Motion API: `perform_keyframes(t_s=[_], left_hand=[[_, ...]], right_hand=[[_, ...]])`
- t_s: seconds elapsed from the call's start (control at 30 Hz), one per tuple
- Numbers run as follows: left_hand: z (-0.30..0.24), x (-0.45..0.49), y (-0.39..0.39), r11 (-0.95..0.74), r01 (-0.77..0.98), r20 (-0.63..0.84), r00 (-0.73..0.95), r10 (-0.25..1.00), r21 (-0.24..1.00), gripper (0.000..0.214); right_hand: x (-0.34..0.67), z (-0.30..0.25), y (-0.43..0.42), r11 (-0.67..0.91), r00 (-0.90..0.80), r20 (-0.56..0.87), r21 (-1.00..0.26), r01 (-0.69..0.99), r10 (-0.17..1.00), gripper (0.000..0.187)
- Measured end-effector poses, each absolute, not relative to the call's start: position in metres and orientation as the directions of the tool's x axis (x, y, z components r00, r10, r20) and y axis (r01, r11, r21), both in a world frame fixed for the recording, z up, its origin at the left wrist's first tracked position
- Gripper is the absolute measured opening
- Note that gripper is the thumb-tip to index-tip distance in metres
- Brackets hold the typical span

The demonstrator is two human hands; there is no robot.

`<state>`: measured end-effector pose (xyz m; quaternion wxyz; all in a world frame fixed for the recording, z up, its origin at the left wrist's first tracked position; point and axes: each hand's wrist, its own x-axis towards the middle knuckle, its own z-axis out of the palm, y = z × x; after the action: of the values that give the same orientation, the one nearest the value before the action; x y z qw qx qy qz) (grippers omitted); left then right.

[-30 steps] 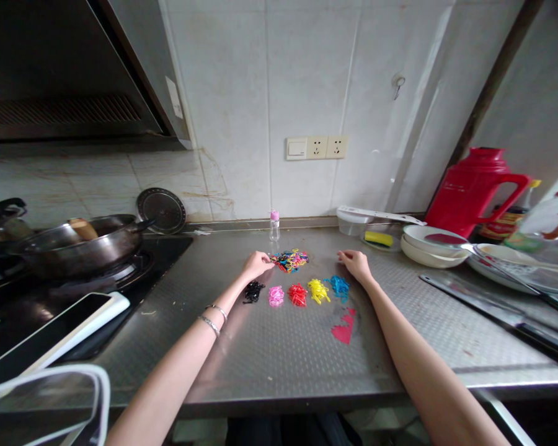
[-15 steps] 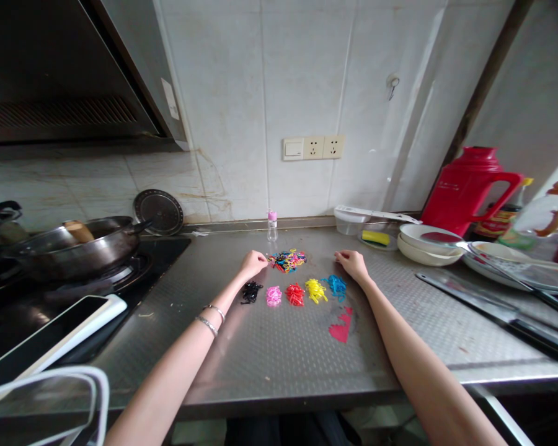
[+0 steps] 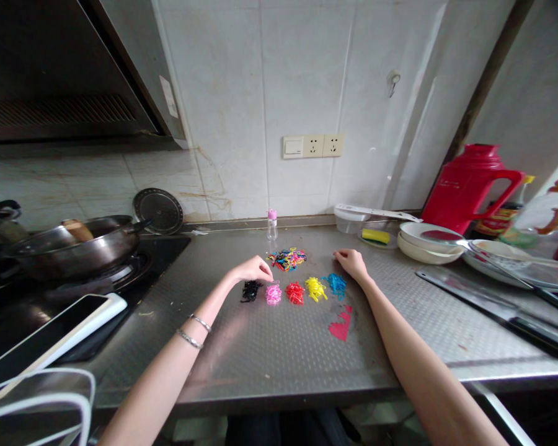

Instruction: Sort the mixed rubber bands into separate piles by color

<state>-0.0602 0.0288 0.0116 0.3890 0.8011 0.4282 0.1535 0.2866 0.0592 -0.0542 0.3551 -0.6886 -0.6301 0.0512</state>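
Observation:
My left hand [image 3: 255, 269] is closed in a pinch over the pile of pink rubber bands [image 3: 273, 294], and a thin pink rubber band [image 3: 274, 282] shows at its fingertips. Just left of that pile lie black rubber bands [image 3: 250, 291]. To the right are piles of red rubber bands [image 3: 294, 293], yellow rubber bands [image 3: 315, 288] and blue rubber bands [image 3: 337, 285]. Behind this row sits a heap of mixed-colour rubber bands [image 3: 287, 259]. My right hand [image 3: 351, 262] rests on the counter beyond the blue pile, its fingers curled in, with nothing visible in them.
A small clear bottle with a pink cap [image 3: 272, 224] stands near the wall. On the right are bowls [image 3: 428, 251], a knife [image 3: 469, 297] and a red thermos [image 3: 467, 186]. A pan [image 3: 79, 248] sits on the stove at left, near a phone [image 3: 51, 334].
My left hand has moved from the mixed heap toward me, to above the pink pile, with a pink rubber band at its fingertips. My right hand has stayed nearly in place.

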Motion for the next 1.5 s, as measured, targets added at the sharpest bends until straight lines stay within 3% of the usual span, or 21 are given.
perform_keyframes(t_s=[0.33, 0.53, 0.73, 0.93, 1.27, 1.5], left_hand=[[0.015, -0.06, 0.025, -0.37, 0.499, -0.069, 0.663, 0.746, 0.784, 0.02], [0.005, -0.065, 0.037, -0.375, 0.491, 0.063, 0.54, 0.839, 0.786, 0.02], [-0.008, -0.071, 0.048, -0.365, 0.507, 0.131, 0.439, 0.889, 0.781, 0.024], [-0.01, -0.076, 0.053, -0.377, 0.489, 0.181, 0.401, 0.898, 0.786, 0.024], [-0.013, -0.079, 0.056, -0.328, 0.477, 0.177, 0.333, 0.926, 0.816, 0.022], [-0.016, -0.084, 0.059, -0.326, 0.469, 0.182, 0.327, 0.927, 0.821, 0.021]], right_hand=[[0.269, -0.036, 0.05, 0.009, 0.19, 0.369, -0.477, 0.879, 0.91, 0.03], [0.235, -0.014, 0.04, 0.196, -0.039, 0.446, -0.312, 0.929, 0.894, 0.029], [0.209, -0.016, 0.04, 0.278, -0.2, 0.336, -0.203, 0.939, 0.92, 0.032], [0.19, -0.02, 0.042, 0.213, -0.178, 0.263, -0.111, 0.971, 0.948, 0.035], [0.181, -0.022, 0.042, 0.146, -0.116, 0.265, -0.096, 0.985, 0.957, 0.033], [0.188, -0.02, 0.045, 0.135, -0.076, 0.319, -0.164, 0.977, 0.945, 0.028]])
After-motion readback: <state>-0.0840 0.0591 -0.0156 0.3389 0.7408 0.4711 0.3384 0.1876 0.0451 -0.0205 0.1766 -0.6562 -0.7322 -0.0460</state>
